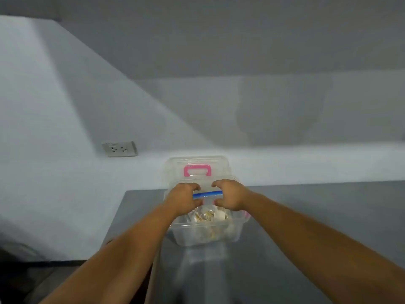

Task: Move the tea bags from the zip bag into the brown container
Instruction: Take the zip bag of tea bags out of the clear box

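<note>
a thin, clear, crinkly zip bag (208,206) stands mouth-up inside a clear plastic box (206,236) near the table's left, far corner. its blue seal strip (208,193), a narrow glossy band, runs left to right and marks the bag's long top edge; the film hangs down from it into the box. pale, small tea bags (207,216) with yellowish tags lie bunched in the bag's lower part, blurred through two layers of plastic.

the left hand (183,197) pinches the strip's left end, fingers curled over the far side and thumb on the near side. the right hand (229,195) pinches the right end the same way. both are clamped on the bag's top, apart from each other.

the box is rectangular with rounded corners. its clear lid (197,162) stands tilted up behind it, bearing a pink handle (198,170). the table (317,216) is flat, matte grey. a wall socket (119,148) sits far left.
</note>
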`<state>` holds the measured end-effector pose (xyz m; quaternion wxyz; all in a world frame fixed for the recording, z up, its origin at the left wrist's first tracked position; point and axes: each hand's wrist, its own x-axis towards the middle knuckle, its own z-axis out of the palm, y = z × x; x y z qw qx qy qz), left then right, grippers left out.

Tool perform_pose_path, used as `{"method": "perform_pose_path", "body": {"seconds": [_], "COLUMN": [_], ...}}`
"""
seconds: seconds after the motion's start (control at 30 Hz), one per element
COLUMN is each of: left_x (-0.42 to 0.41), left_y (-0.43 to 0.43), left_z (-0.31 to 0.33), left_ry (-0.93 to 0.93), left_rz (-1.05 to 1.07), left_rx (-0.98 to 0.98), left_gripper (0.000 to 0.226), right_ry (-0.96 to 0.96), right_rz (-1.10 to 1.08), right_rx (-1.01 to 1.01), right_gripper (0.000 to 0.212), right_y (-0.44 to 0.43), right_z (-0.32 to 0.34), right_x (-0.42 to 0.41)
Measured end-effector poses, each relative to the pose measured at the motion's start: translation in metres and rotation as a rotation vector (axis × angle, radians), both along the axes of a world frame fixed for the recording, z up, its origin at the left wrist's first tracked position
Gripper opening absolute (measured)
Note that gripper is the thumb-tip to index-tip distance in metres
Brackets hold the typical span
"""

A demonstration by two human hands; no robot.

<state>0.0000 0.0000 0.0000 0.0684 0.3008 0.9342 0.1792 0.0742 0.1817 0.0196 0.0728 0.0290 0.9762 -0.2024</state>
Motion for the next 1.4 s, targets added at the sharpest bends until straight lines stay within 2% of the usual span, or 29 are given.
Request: {"method": "perform_pose_path", "body": {"seconds": [0.13,0.33,0.47,0.63,0.77,0.9,1.03,1.2,1.4], "left_x": [-0.013,-0.027,-0.033,-0.038,-0.038,-0.037,-0.034,-0.031,-0.016], "left_y": [0.008,0.015,0.016,0.018,0.024,0.029,0.031,0.029,0.022], "left_z": [-0.011,-0.037,-0.054,-0.066,-0.072,-0.072,-0.067,-0.047,0.004], "left_ry": [-0.047,-0.168,-0.194,-0.266,-0.313,-0.313,-0.279,-0.234,-0.081], "left_rz": [-0.011,-0.092,-0.086,-0.040,-0.023,0.010,0.066,0.073,0.126], "left_rx": [-0.063,-0.217,-0.271,-0.247,-0.221,-0.155,-0.060,-0.001,0.118], "left_gripper": [0.052,0.077,0.080,0.093,0.102,0.081,0.059,0.048,0.050], "right_ry": [-0.085,-0.233,-0.258,-0.222,-0.208,-0.182,-0.121,-0.077,0.134], "right_rz": [-0.011,0.034,0.071,0.038,-0.001,-0.025,-0.052,-0.081,-0.066], "right_rx": [0.056,0.113,0.177,0.175,0.225,0.291,0.268,0.171,0.199], "right_gripper": [0.074,0.095,0.079,0.085,0.081,0.061,0.047,0.042,0.043], "right_y": [0.002,0.008,0.005,0.003,0.001,0.003,0.005,0.006,0.004], "right_z": [-0.016,-0.037,-0.053,-0.073,-0.085,-0.085,-0.077,-0.054,-0.007], "right_x": [-0.017,-0.034,-0.039,-0.043,-0.046,-0.047,-0.046,-0.040,-0.025]}}
